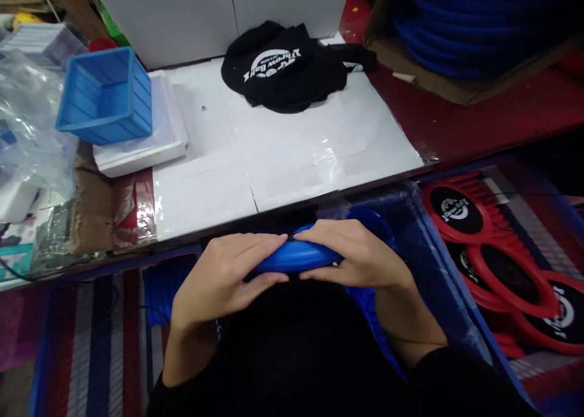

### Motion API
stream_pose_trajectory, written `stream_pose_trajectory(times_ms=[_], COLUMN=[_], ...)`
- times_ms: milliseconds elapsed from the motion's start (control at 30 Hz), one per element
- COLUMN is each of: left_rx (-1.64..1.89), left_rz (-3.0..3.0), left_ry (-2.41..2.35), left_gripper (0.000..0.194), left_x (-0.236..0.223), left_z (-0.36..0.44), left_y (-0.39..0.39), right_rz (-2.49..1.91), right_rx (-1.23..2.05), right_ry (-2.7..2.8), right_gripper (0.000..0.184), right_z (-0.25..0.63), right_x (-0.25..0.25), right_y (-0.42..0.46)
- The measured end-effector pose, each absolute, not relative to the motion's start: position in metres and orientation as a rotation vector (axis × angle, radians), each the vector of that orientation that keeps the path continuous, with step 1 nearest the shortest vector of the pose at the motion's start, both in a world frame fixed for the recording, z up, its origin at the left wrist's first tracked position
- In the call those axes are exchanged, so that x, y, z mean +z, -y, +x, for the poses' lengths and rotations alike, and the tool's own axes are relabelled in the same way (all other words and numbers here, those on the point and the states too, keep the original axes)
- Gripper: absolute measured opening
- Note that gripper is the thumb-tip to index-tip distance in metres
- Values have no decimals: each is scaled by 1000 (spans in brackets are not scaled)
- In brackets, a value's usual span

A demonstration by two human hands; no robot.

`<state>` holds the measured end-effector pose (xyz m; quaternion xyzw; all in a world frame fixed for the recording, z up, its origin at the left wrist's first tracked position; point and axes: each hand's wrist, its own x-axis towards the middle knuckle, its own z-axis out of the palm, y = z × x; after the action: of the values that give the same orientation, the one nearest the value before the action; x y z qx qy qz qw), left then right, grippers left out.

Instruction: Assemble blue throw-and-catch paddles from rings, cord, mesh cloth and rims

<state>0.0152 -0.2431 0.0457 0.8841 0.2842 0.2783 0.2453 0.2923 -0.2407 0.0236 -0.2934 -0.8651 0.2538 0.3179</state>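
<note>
My left hand and my right hand both grip a blue round disc, seen edge-on, held low in front of my body below the table edge. Fingers of both hands curl over its upper rim and meet near the middle. A black fabric part hangs under the disc, against my dark clothing. More blue discs lie just behind it in a plastic-lined bin.
A white-covered table carries a black printed cloth, a blue plastic basket on a white foam block, and clear bags at left. Red discs with black centres fill a bin at right. A cardboard box of blue rings stands far right.
</note>
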Motion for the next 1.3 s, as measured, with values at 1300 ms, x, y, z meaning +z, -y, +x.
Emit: stream_pose_trajectory(times_ms=[1300], left_rx=[1113], left_rz=[2378], left_ry=[-1176], left_gripper=[37], left_x=[4], left_z=[9], left_y=[251], right_rz=[-809], right_rx=[575], right_ry=[2124], right_gripper=[40], right_z=[280], right_x=[-11], right_y=[236])
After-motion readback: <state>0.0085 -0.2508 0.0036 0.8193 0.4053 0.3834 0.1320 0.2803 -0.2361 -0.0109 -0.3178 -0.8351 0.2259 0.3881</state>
